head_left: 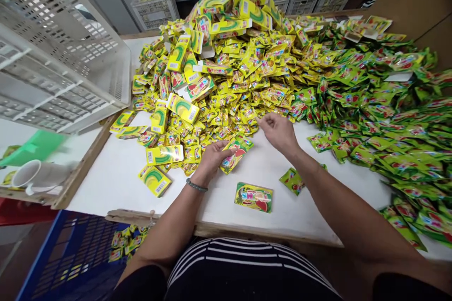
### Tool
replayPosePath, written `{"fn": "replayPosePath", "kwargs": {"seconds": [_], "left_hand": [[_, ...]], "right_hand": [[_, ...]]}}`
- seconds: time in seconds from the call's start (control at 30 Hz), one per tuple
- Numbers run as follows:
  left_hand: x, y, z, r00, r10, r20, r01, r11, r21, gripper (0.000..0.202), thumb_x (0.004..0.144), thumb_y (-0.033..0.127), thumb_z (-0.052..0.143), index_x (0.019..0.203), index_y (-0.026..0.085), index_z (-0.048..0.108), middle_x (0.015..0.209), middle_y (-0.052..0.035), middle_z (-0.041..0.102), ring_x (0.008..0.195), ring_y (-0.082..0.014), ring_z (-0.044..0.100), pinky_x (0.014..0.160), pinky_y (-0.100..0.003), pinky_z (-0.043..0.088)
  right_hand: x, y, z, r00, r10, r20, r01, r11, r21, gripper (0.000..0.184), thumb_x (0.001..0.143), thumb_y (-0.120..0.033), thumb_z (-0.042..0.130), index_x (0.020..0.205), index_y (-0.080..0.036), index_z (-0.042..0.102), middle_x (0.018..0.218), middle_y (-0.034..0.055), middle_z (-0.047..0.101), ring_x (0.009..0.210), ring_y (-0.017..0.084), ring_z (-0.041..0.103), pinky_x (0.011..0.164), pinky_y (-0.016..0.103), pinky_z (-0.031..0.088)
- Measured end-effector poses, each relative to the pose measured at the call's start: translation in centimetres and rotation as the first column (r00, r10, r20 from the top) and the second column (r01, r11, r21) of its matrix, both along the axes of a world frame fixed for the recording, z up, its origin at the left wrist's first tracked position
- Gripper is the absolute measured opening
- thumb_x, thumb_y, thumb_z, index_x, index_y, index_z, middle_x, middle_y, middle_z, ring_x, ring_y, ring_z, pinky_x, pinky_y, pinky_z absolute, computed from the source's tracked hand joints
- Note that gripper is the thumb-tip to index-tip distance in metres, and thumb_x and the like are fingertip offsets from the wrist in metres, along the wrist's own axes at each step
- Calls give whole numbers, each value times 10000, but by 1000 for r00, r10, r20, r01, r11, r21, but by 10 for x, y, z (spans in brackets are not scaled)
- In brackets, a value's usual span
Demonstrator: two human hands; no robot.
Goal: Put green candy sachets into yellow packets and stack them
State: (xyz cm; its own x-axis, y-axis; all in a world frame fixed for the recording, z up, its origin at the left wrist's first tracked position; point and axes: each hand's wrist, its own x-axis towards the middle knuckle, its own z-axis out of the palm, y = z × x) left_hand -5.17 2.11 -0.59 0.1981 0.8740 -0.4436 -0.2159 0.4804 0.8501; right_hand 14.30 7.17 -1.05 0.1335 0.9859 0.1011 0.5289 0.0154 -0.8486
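My left hand [213,159], with a beaded bracelet at the wrist, is closed around a small yellow-green candy box [231,162] with fruit pictures. Green shows at the box's upper right end. To its right, my right hand [280,135] has its fingers pinched at the front edge of the heap of yellow candy packets [243,115]; whatever is between the fingertips is too small to make out. Flat on the white table [212,202] in front of me lies another candy box [253,197]. A green candy packet [292,180] rests below my right forearm.
Yellow boxes [183,108] lie on the heap's left side and top. Green packets [395,136] spread along the right. A white crate [70,47] and a white mug [40,175] stand at left. Below the table edge is a blue basket [49,254] with packets.
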Motion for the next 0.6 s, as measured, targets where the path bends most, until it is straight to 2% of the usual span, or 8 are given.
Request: {"fn": "replayPosePath", "kwargs": {"seconds": [0.07, 0.1, 0.2, 0.27, 0.33, 0.47, 0.53, 0.6], "left_hand": [[-2, 2, 1, 999, 33, 2, -33, 999, 11, 410, 510, 306, 897, 819, 108, 714, 710, -32, 733, 540, -111, 612, 549, -222, 465], [-2, 3, 2, 999, 50, 0, -50, 999, 11, 412, 504, 304, 895, 818, 107, 714, 700, -32, 731, 534, -111, 609, 545, -223, 462], [-4, 5, 1, 996, 89, 2, -89, 996, 0, 424, 490, 296, 891, 823, 104, 713, 696, -37, 732, 536, -114, 613, 555, -227, 470], [-4, 5, -1, 995, 95, 18, -95, 995, 9, 411, 486, 282, 890, 809, 103, 708, 706, -42, 735, 550, -116, 622, 568, -229, 479], [-5, 5, -2, 997, 78, 29, -78, 997, 18, 395, 494, 268, 885, 806, 105, 707, 714, -42, 736, 558, -118, 625, 568, -229, 479], [-4, 4, -5, 999, -27, -27, 27, 999, 17, 398, 530, 273, 879, 859, 116, 721, 731, -35, 739, 561, -117, 621, 558, -226, 471], [-4, 3, -6, 994, -89, -65, 92, 995, 29, 407, 534, 273, 884, 882, 127, 731, 775, -34, 749, 593, -119, 632, 588, -229, 481], [-4, 3, -6, 987, -138, -86, 142, 989, 44, 417, 525, 265, 893, 892, 139, 739, 827, -30, 758, 638, -124, 648, 633, -233, 497]], "right_hand": [[-5, 24, 1, 973, -128, 194, 119, 991, 54, 401, 789, -610, 580, 694, -224, 528, 688, 50, 618, 695, 210, 566, 671, 329, 414], [-7, 33, -1, 959, -133, 251, 127, 991, 39, 403, 766, -604, 612, 673, -227, 504, 678, 51, 606, 700, 216, 559, 665, 331, 407], [-7, 43, -9, 965, -94, 243, 103, 994, -27, 425, 741, -566, 644, 600, -242, 408, 596, 7, 509, 636, 186, 490, 620, 317, 373], [1, 31, -14, 986, -116, 118, 115, 993, 16, 402, 750, -523, 634, 608, -246, 380, 568, -29, 429, 590, 154, 428, 590, 302, 354], [12, 11, -17, 989, -109, -95, 115, 992, 56, 347, 719, -499, 659, 687, -247, 423, 577, -55, 400, 566, 135, 405, 562, 286, 354], [20, -31, -18, 839, -2, -545, -28, 999, -46, 457, 636, -523, 730, 938, -262, 508, 645, -65, 492, 569, 136, 485, 563, 287, 432], [17, -42, -19, 804, 63, -591, -139, 987, -84, 466, 625, -510, 755, 953, -260, 537, 664, -58, 526, 583, 140, 507, 564, 288, 442], [13, -46, -21, 817, 147, -558, -245, 964, -105, 422, 623, -485, 770, 909, -247, 572, 660, -48, 543, 601, 145, 515, 564, 288, 435]]}}
